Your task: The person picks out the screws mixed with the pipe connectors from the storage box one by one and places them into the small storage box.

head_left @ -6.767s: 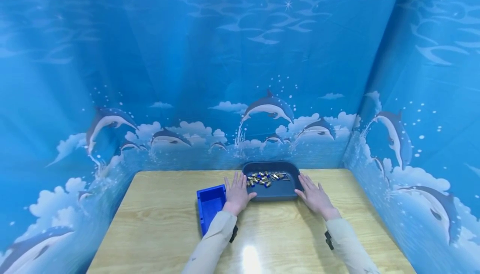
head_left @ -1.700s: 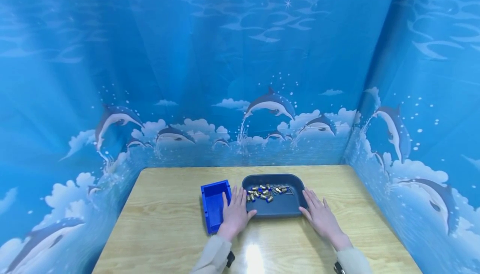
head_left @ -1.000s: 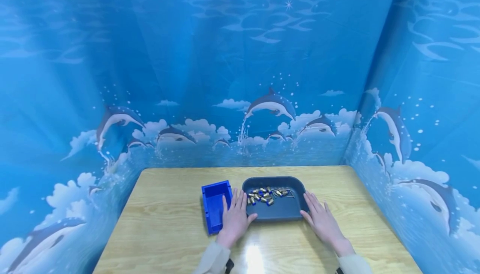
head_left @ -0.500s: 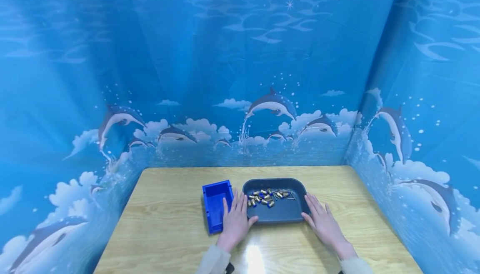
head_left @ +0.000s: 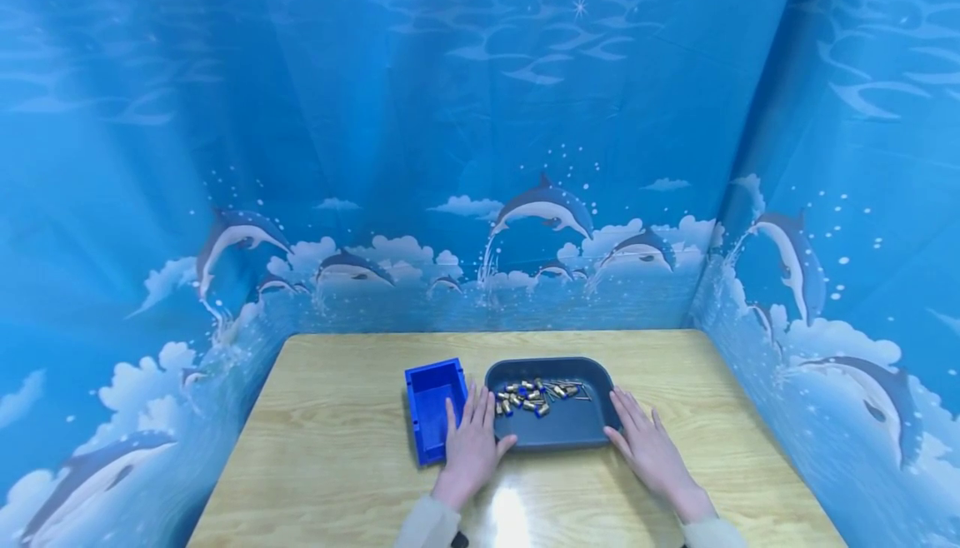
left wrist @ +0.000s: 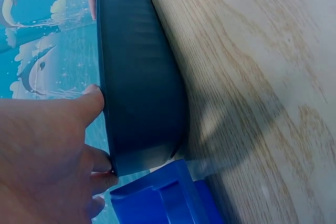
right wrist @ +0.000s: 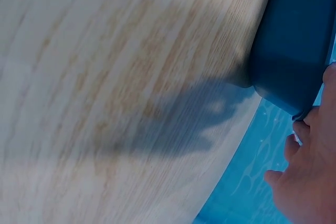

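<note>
A dark grey-blue tray (head_left: 555, 431) sits on the wooden table. At its left side my left hand (head_left: 471, 448) rests with straight fingers on the rim, thumb by the front corner. My right hand (head_left: 651, 450) touches the right side in a similar way, fingers extended. Inside the tray are several small brass-coloured pieces with blue ends (head_left: 528, 406) and a few thin metal pins (head_left: 583, 390) or screws, too small to tell. Both wrist views show fingertips at the rim; the tray's contents are hidden there.
A blue plastic bin (head_left: 431, 415) stands just left of the tray, partly behind my left fingers. The wooden table (head_left: 330, 448) extends to either side. Dolphin-print curtains (head_left: 450, 156) enclose the back and sides.
Both hands and the tray have come nearer to me, away from the table's back edge. Over the last half second almost nothing moves. The blue bin stays put.
</note>
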`<move>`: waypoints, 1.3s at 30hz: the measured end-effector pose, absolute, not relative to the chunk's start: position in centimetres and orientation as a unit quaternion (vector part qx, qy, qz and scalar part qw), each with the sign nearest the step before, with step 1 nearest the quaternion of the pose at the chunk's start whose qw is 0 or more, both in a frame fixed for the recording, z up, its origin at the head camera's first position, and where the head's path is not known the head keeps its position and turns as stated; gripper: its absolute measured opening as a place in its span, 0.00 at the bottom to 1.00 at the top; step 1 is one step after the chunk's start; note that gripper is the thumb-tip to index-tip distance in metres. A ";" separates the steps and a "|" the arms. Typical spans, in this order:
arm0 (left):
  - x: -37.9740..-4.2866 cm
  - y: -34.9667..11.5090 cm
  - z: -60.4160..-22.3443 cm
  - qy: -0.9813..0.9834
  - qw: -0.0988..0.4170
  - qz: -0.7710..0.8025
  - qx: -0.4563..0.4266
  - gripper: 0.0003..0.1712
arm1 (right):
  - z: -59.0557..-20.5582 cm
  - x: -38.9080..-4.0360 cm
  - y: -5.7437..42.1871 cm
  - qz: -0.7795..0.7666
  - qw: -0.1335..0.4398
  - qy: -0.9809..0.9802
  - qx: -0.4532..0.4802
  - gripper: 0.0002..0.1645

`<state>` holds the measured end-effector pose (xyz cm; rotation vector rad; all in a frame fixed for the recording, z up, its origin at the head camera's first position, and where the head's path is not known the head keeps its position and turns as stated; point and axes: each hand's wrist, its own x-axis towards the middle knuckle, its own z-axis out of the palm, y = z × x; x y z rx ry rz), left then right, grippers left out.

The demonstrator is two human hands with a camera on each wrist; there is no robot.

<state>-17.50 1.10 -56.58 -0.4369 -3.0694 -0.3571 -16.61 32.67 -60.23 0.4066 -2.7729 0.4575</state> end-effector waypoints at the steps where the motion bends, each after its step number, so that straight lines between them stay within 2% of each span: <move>1: -17.5 1.1 -56.6 -0.984 0.010 -0.112 -0.140 0.47 | -60.3 -16.6 32.7 0.160 0.149 -0.966 0.141 0.37; 14: -17.8 0.7 -57.2 -0.979 0.025 -0.138 -0.149 0.48 | -60.6 -16.6 32.9 0.155 0.152 -0.965 0.145 0.37; 18: -18.3 0.3 -57.3 -0.974 0.043 -0.154 -0.160 0.46 | -60.5 -16.6 32.9 0.154 0.143 -0.967 0.142 0.37; 24: -19.5 -1.0 -56.9 -0.947 0.091 -0.248 -0.182 0.33 | -60.1 -16.5 32.8 0.154 0.131 -0.970 0.137 0.38; 30: -20.7 -3.9 -56.4 -0.923 0.195 -0.282 -0.177 0.21 | -59.9 -16.4 32.7 0.156 0.126 -0.970 0.136 0.38; 35: -21.1 -7.2 -56.5 -0.928 0.223 -0.269 -0.132 0.21 | -59.9 -16.4 32.8 0.158 0.127 -0.970 0.138 0.38; 39: -21.2 -9.5 -57.2 -0.944 0.210 -0.234 -0.105 0.25 | -60.0 -16.5 32.9 0.157 0.129 -0.969 0.139 0.38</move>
